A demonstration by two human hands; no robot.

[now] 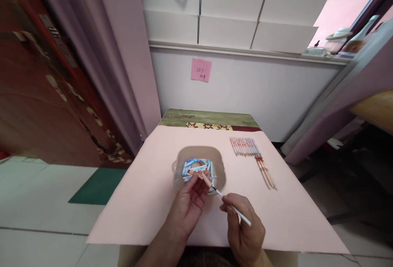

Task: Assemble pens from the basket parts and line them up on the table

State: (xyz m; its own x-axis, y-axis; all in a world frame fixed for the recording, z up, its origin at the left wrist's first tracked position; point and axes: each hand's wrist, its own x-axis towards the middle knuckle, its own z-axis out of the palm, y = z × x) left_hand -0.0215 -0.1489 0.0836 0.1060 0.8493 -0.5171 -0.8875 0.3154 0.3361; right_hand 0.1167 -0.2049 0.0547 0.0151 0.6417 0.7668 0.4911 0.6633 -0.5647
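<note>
Over the near side of a beige plastic basin (221, 164), my left hand (190, 201) pinches a peach-coloured pen barrel (206, 179) between thumb and fingers. Closed round a slim white pen refill (241, 215), my right hand (245, 226) stays just to the right of the basin. The refill's dark end meets the lower right end of the barrel; how far it reaches inside I cannot tell. Blue and white pen parts (192, 162) lie in the basin, partly hidden behind my left hand.
On the right of the pink-covered table (141, 201), several pens (245, 146) lie in a tidy row. Below them, a few peach pens with brown ends (265, 173) lie slanted. A pink note (201, 70) sticks to the wall behind.
</note>
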